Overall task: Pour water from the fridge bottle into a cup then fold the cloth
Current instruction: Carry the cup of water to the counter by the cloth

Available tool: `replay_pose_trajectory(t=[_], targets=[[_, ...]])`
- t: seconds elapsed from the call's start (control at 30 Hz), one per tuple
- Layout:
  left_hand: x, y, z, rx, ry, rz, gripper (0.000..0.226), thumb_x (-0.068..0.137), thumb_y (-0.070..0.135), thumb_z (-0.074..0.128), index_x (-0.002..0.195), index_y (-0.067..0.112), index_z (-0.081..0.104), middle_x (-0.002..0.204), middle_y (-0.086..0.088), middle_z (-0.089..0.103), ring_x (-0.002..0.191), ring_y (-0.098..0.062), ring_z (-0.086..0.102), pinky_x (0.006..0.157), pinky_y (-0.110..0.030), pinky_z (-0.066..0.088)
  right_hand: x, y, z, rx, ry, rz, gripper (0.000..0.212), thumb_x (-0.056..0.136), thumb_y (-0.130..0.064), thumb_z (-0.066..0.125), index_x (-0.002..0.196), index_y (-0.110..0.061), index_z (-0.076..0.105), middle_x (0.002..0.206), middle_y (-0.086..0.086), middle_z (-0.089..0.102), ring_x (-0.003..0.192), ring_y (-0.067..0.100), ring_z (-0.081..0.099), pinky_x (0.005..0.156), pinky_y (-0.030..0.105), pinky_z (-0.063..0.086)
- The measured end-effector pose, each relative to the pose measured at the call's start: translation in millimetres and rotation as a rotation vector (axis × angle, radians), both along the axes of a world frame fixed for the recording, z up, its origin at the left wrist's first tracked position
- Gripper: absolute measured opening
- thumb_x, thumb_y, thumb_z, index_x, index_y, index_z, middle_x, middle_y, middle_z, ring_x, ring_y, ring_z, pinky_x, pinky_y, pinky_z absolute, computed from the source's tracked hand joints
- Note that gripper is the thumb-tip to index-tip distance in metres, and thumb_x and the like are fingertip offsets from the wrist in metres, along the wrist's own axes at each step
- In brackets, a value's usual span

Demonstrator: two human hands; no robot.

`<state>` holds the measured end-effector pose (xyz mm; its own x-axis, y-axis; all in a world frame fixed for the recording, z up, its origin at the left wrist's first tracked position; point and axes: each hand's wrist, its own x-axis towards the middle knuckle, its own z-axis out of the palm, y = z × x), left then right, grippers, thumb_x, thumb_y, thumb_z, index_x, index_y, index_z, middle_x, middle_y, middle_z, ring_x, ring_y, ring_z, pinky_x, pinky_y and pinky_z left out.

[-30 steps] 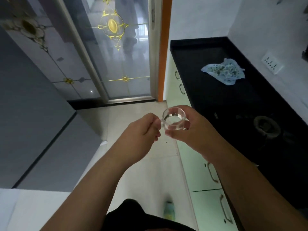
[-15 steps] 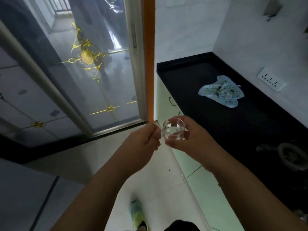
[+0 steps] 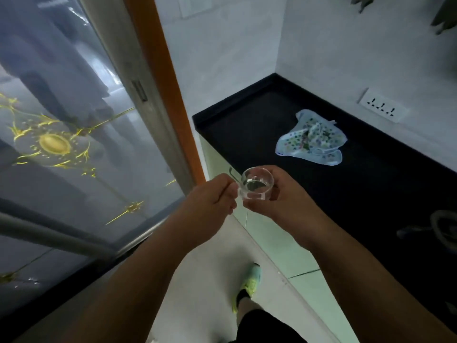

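Clear glass cup (image 3: 257, 186) sits mid-frame in our hands: right hand (image 3: 279, 196) curls round it, left hand (image 3: 210, 204) pinches its near side. Crumpled cloth (image 3: 312, 138) lies on the black bench (image 3: 247, 134), upper right.

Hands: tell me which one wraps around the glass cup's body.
The right hand does: its fingers and thumb curl around the glass cup. The left hand only meets the cup's left side with curled fingers.
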<state>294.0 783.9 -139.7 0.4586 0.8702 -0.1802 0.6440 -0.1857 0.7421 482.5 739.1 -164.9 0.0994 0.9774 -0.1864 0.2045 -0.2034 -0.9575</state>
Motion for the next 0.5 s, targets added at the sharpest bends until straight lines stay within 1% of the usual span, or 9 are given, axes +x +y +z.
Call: replay_pose_trajectory(t=[0.07, 0.1, 0.17, 0.23, 0.3, 0.37, 0.43, 0.5], targets=[[15, 31, -5, -0.018, 0.022, -0.024, 0.030, 0.113, 0.033, 0.034, 0.097, 0.024, 0.058, 0.090, 0.000, 0.069, 0.084, -0.012, 0.066, 0.076, -0.024, 0.053, 12, 28, -7, -0.007, 0.013, -0.014, 0.053, 0.079, -0.015, 0.087, 0.121, -0.037, 0.064, 0.110, -0.012, 0.074, 0.095, 0.000, 0.072, 0.079, 0.025, 0.059], [21, 48, -8, -0.019, 0.034, -0.036, 0.029, 0.113, 0.033, 0.034, 0.098, 0.025, 0.057, 0.090, 0.001, 0.068, 0.083, -0.011, 0.065, 0.076, -0.023, 0.052, 18, 44, -10, -0.010, 0.013, -0.023, 0.054, 0.079, -0.015, 0.088, 0.121, -0.038, 0.064, 0.110, -0.012, 0.074, 0.096, 0.001, 0.072, 0.081, 0.027, 0.059], [35, 82, -13, -0.019, 0.046, -0.060, 0.028, 0.113, 0.034, 0.034, 0.096, 0.027, 0.055, 0.086, 0.004, 0.064, 0.079, -0.007, 0.061, 0.073, -0.022, 0.048, 30, 75, -17, -0.007, 0.004, -0.041, 0.055, 0.078, -0.014, 0.089, 0.121, -0.037, 0.064, 0.111, -0.010, 0.075, 0.099, 0.005, 0.073, 0.091, 0.036, 0.062], [48, 114, -18, -0.018, 0.045, -0.066, 0.029, 0.113, 0.035, 0.035, 0.091, 0.029, 0.053, 0.082, 0.005, 0.062, 0.074, -0.005, 0.058, 0.068, -0.022, 0.047, 42, 104, -21, -0.008, 0.008, -0.054, 0.053, 0.078, -0.013, 0.088, 0.121, -0.036, 0.065, 0.110, -0.008, 0.076, 0.100, 0.009, 0.074, 0.095, 0.043, 0.061], [60, 142, -22, -0.023, 0.021, -0.059, 0.030, 0.112, 0.036, 0.035, 0.092, 0.027, 0.055, 0.083, 0.002, 0.064, 0.075, -0.010, 0.061, 0.070, -0.032, 0.055, 54, 131, -23, 0.009, 0.014, -0.057, 0.050, 0.080, -0.013, 0.086, 0.120, -0.035, 0.066, 0.109, -0.006, 0.077, 0.099, 0.011, 0.075, 0.096, 0.045, 0.061], [74, 171, -29, -0.050, -0.008, -0.072, 0.029, 0.112, 0.035, 0.036, 0.092, 0.028, 0.056, 0.085, 0.001, 0.066, 0.080, -0.019, 0.066, 0.077, -0.041, 0.059, 68, 157, -26, -0.003, 0.002, -0.074, 0.050, 0.079, -0.014, 0.086, 0.120, -0.034, 0.065, 0.109, -0.005, 0.076, 0.101, 0.013, 0.074, 0.096, 0.047, 0.061], [83, 189, -33, -0.073, -0.040, -0.081, 0.029, 0.112, 0.033, 0.038, 0.089, 0.029, 0.055, 0.084, 0.000, 0.067, 0.082, -0.021, 0.067, 0.082, -0.046, 0.059, 76, 175, -30, -0.012, -0.007, -0.097, 0.053, 0.079, -0.011, 0.086, 0.122, -0.032, 0.065, 0.109, -0.004, 0.076, 0.101, 0.015, 0.074, 0.096, 0.048, 0.061], [98, 215, -41, -0.094, -0.050, -0.110, 0.029, 0.112, 0.032, 0.039, 0.088, 0.028, 0.055, 0.083, 0.000, 0.067, 0.083, -0.020, 0.068, 0.086, -0.048, 0.060, 89, 196, -39, -0.026, -0.033, -0.133, 0.053, 0.079, -0.010, 0.085, 0.123, -0.030, 0.064, 0.108, -0.004, 0.075, 0.100, 0.015, 0.074, 0.094, 0.047, 0.061]])
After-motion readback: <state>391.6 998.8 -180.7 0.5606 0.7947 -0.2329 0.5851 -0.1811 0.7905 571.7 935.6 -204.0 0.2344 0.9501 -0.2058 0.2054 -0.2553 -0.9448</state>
